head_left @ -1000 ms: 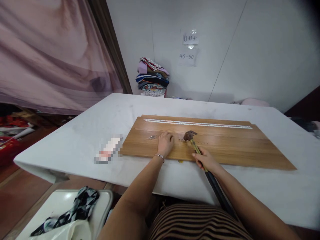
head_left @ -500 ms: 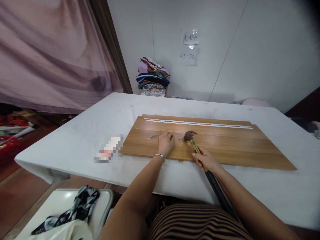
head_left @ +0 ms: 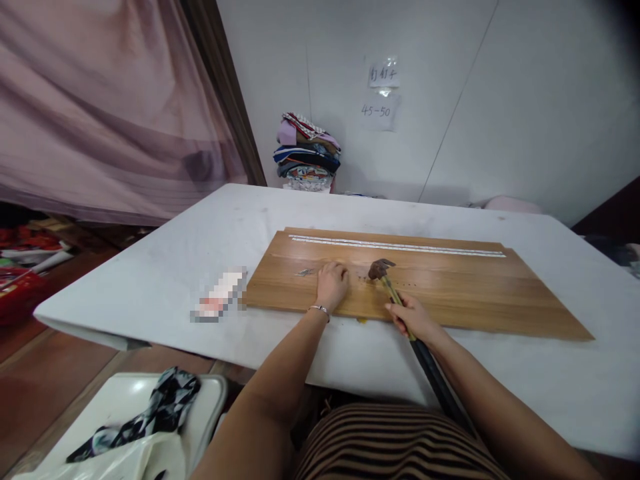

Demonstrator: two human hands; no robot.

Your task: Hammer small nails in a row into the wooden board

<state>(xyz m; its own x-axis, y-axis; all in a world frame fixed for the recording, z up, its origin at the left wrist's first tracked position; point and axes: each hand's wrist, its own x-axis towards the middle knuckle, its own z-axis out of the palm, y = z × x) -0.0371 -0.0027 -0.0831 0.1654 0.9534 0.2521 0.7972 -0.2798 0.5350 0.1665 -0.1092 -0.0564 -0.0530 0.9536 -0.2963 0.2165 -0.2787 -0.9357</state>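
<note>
My right hand [head_left: 413,316] is closed round the handle of a claw hammer [head_left: 381,269], whose rusty head is over the middle of a brown wooden board [head_left: 465,293]. On the board to the left of the hammer head rests my left hand [head_left: 333,280], with its fingers curled; whether anything is in them is hidden. A small pile of nails [head_left: 304,272] lies just left of that hand. Several small dark nails or holes form a row on both sides of the hammer head. Two white measuring strips [head_left: 395,247] run along the board's far edge.
The board lies on a white table [head_left: 200,233]. A blurred-out flat object [head_left: 220,295] is left of the board. Folded cloths [head_left: 307,153] are stacked behind the table. A white stool [head_left: 120,400] with patterned cloth stands at lower left. A pink curtain [head_left: 110,100] hangs at left.
The view has shifted very slightly. Both hands and the hammer stay in nearly the same places over the board.
</note>
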